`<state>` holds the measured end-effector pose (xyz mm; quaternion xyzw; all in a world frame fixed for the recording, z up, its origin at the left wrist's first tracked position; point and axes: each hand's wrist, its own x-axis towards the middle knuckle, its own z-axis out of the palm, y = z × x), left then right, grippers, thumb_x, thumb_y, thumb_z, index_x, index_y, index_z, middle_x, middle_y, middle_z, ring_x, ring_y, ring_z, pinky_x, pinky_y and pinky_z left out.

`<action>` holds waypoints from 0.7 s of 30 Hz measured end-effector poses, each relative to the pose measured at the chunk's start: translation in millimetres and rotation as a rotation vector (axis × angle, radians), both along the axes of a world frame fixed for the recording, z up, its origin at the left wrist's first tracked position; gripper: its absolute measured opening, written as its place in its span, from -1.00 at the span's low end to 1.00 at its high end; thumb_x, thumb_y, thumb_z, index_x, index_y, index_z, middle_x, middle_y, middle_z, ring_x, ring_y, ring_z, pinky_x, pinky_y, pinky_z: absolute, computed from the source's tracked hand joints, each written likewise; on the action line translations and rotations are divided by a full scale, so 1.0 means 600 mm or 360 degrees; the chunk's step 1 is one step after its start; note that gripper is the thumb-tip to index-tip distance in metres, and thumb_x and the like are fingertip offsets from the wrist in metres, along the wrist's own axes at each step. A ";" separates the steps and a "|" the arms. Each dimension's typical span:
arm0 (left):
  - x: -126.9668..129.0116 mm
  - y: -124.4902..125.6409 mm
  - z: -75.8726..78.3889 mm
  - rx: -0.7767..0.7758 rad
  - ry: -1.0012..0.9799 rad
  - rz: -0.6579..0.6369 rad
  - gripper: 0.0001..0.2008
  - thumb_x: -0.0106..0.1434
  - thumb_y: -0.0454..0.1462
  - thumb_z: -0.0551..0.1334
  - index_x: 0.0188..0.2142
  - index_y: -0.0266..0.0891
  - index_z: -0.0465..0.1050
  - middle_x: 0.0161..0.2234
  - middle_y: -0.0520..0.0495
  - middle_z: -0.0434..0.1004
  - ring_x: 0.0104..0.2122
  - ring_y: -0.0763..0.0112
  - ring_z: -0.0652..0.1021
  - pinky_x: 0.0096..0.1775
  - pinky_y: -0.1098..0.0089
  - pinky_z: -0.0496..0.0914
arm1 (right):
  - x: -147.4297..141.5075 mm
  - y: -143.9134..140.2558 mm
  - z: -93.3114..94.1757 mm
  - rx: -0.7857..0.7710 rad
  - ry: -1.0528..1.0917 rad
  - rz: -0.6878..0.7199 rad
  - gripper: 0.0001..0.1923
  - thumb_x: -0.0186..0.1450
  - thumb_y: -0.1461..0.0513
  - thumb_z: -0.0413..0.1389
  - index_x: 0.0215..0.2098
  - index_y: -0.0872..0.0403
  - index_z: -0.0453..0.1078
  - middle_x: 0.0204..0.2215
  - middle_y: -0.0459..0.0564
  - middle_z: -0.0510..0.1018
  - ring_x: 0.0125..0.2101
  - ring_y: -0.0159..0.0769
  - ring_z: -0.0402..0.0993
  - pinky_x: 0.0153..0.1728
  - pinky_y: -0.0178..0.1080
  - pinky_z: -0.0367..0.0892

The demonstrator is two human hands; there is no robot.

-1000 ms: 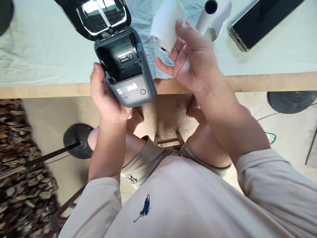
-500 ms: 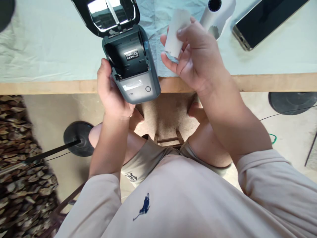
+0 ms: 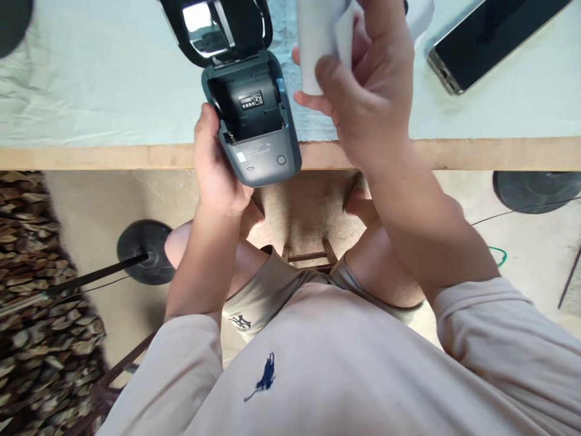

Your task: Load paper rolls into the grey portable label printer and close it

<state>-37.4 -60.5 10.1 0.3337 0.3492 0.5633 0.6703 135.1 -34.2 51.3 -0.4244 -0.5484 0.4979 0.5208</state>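
Note:
My left hand (image 3: 220, 169) is closed round the lower left side of a dark grey portable label printer (image 3: 267, 166), held over the table edge. The printer's lid (image 3: 211, 30) stands up, and its compartment shows bare walls and a small printed sticker (image 3: 252, 100). To the right, my right hand (image 3: 372, 103) grips a piece of white paper (image 3: 318, 48), thumb in front and fingers behind. A loose flap of the paper bends toward the fingers. Whether it is a whole roll I cannot tell, as its top leaves the view. Printer and paper are apart.
Behind my right hand lies another white paper roll (image 3: 421, 18), mostly hidden. A black phone (image 3: 497, 42) rests on the pale blue cloth (image 3: 113, 79) at right. The wooden table edge (image 3: 91, 158) runs across. Black round bases (image 3: 140, 251) and stacked firewood (image 3: 40, 290) are below.
My right hand has risen and turned, bringing the white paper up and nearer the camera, so it covers more of the other roll. The printer has shifted slightly right with my left hand.

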 end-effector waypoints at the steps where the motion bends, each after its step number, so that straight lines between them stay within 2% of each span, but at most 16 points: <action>1: 0.002 -0.001 -0.001 -0.0006 0.0016 0.0001 -0.52 0.43 0.06 -0.06 -0.13 -0.09 0.55 0.05 0.00 0.58 0.41 0.14 0.18 0.35 0.11 0.31 | 0.002 -0.003 0.001 0.0144 -0.0213 0.0030 -0.55 0.28 0.18 0.00 0.12 0.08 0.11 0.05 -0.12 0.42 0.05 -0.49 0.46 0.06 -0.40 0.50; 4: 0.006 -0.005 -0.003 0.0020 0.0011 0.0035 -0.61 0.43 0.03 0.05 -0.13 -0.10 0.56 0.02 -0.01 0.58 0.32 0.12 0.34 0.30 0.14 0.35 | 0.002 -0.010 0.004 0.0416 -0.0870 0.0145 -0.64 0.34 0.17 -0.03 0.07 0.09 0.26 0.13 -0.06 0.41 0.20 -0.41 0.37 0.26 -0.31 0.32; 6: 0.009 -0.010 -0.002 0.0072 -0.0017 0.0056 -0.69 0.44 -0.04 0.10 -0.13 -0.13 0.54 -0.05 -0.04 0.58 0.21 0.15 0.45 0.25 0.16 0.39 | -0.004 -0.014 0.006 0.0479 -0.1233 0.0203 -0.67 0.30 0.28 -0.05 0.02 0.05 0.32 0.09 -0.11 0.46 0.16 -0.38 0.39 0.28 -0.24 0.27; 9: 0.011 -0.016 0.002 0.0060 -0.0003 0.0038 -0.69 0.46 -0.05 0.10 -0.09 -0.18 0.48 -0.06 -0.08 0.57 0.18 0.17 0.47 0.19 0.19 0.43 | -0.015 -0.018 0.008 0.0503 -0.1551 0.0168 -0.61 0.24 0.39 -0.05 -0.02 0.00 0.36 -0.02 -0.19 0.53 0.04 -0.36 0.45 0.23 -0.18 0.25; 12: 0.012 -0.017 0.003 0.0007 0.0051 0.0031 -0.69 0.43 0.00 0.11 -0.11 -0.14 0.46 -0.03 -0.12 0.57 0.25 0.16 0.43 0.17 0.20 0.43 | -0.020 -0.018 0.004 0.0553 -0.1593 0.0131 -0.69 0.29 0.36 -0.04 -0.06 0.01 0.39 -0.07 -0.21 0.56 0.01 -0.35 0.48 0.16 -0.16 0.26; 14: 0.012 -0.014 0.002 -0.0015 0.0087 0.0048 -0.69 0.39 0.02 0.16 -0.15 -0.12 0.48 -0.07 -0.13 0.58 0.23 0.13 0.44 0.13 0.20 0.45 | -0.019 -0.015 -0.002 0.0623 -0.1526 0.0098 -0.77 0.39 0.25 -0.07 -0.14 0.02 0.41 -0.05 -0.23 0.56 0.06 -0.35 0.46 0.17 -0.16 0.26; 16: 0.012 -0.010 0.000 -0.0004 0.0082 0.0030 -0.67 0.34 0.04 0.20 -0.19 -0.13 0.52 -0.11 -0.12 0.59 0.16 0.10 0.50 0.05 0.19 0.47 | -0.018 -0.013 -0.011 0.0689 -0.1472 0.0092 -0.64 0.46 0.10 -0.16 -0.23 0.01 0.44 -0.11 -0.22 0.57 0.06 -0.37 0.43 0.18 -0.18 0.26; 18: 0.009 -0.005 -0.004 0.0039 0.0010 -0.0027 -0.65 0.34 0.05 0.19 -0.21 -0.15 0.55 -0.09 -0.09 0.58 0.06 0.14 0.54 -0.01 0.22 0.49 | -0.019 -0.011 -0.021 0.0780 -0.1430 0.0156 -0.51 0.49 0.03 -0.24 -0.26 -0.01 0.49 -0.19 -0.20 0.57 0.04 -0.38 0.41 0.16 -0.17 0.27; 21: 0.000 0.000 -0.013 0.0076 -0.0038 -0.0060 -0.71 0.23 -0.01 0.35 -0.18 -0.12 0.55 -0.15 0.00 0.59 -0.15 0.32 0.57 -0.11 0.30 0.48 | -0.018 -0.010 -0.040 0.1024 -0.1326 0.0229 -0.56 0.47 0.07 -0.17 -0.27 -0.02 0.52 -0.20 -0.24 0.59 0.07 -0.33 0.42 0.12 -0.09 0.26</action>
